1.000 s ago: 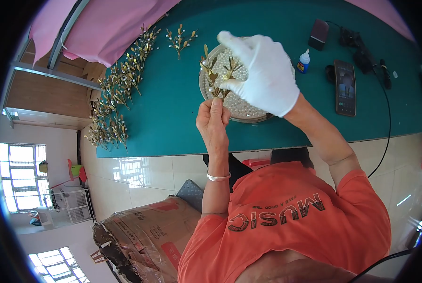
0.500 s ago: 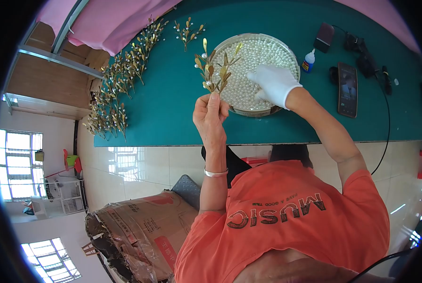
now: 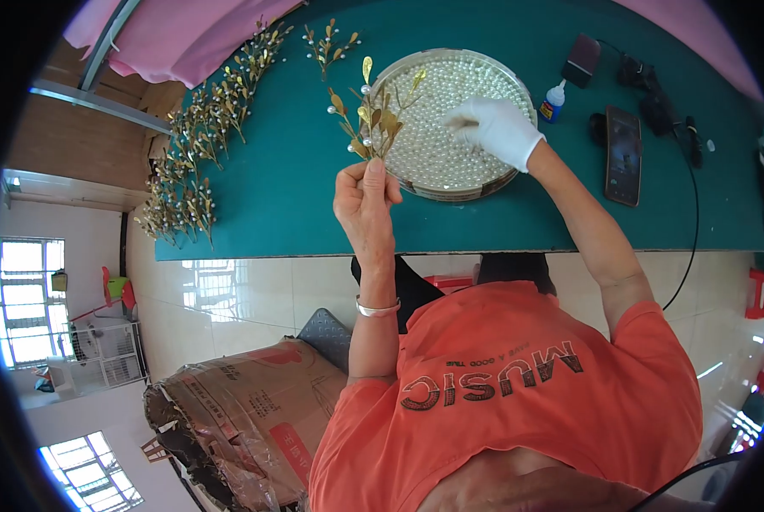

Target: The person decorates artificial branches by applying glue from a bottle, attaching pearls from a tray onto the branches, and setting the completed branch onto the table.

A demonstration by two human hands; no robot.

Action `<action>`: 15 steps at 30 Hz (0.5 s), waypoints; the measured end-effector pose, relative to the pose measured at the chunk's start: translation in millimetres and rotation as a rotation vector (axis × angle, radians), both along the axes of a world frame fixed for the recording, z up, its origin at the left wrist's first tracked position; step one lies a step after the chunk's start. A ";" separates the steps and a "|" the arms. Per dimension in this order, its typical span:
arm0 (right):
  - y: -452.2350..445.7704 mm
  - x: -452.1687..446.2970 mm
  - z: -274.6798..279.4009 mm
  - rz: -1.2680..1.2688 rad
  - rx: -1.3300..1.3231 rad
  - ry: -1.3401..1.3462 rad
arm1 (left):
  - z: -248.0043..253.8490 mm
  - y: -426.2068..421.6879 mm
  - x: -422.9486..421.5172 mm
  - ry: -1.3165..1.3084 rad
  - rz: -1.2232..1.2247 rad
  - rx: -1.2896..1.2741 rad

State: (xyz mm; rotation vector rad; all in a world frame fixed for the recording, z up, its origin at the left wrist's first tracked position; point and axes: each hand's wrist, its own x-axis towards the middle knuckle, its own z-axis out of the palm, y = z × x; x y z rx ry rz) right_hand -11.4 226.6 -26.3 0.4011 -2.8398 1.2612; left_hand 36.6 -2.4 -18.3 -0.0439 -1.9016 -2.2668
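Upright between the thumb and fingers of my left hand (image 3: 368, 200) is a gold leaf sprig (image 3: 377, 115) with white pearl beads on its stems. It stands in front of the left rim of a round tray (image 3: 450, 194) full of white pearl beads (image 3: 437, 158). My right hand (image 3: 499, 132), in a white glove, is over the beads with its fingertips drawn together toward the left. Whatever may be between those fingertips is too small to make out.
Many finished-looking gold sprigs (image 3: 220, 119) lie along the table's left side, with one single sprig (image 3: 327, 47) apart. Right of the tray are a small glue bottle (image 3: 552, 104), a dark box (image 3: 582, 60), a phone (image 3: 624, 158) and cables (image 3: 655, 102). A cardboard box (image 3: 245, 401) stands below left.
My right hand has drawn its fingers back from among the beads and together. My left hand still holds the sprig. The whole view has shifted slightly.
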 end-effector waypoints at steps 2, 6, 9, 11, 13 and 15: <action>5.5 0.5 4.6 -0.038 -0.475 -0.241 | -2.8 1.3 -0.1 0.015 0.000 -0.020; 6.7 9.1 15.8 -0.035 -0.517 -0.139 | -4.9 5.0 -2.6 0.048 0.012 -0.134; 6.2 13.3 18.1 -0.011 -0.647 -0.109 | -5.2 10.6 -2.4 0.074 0.016 -0.144; 7.0 13.9 16.1 -0.041 -0.693 -0.055 | -5.9 13.8 -2.5 0.077 0.015 -0.166; 7.9 16.3 22.2 -0.073 -0.682 -0.091 | -6.8 16.2 -3.3 0.081 0.016 -0.192; 8.9 16.6 23.3 -0.102 -0.672 -0.128 | -8.4 17.6 -4.1 0.075 0.018 -0.221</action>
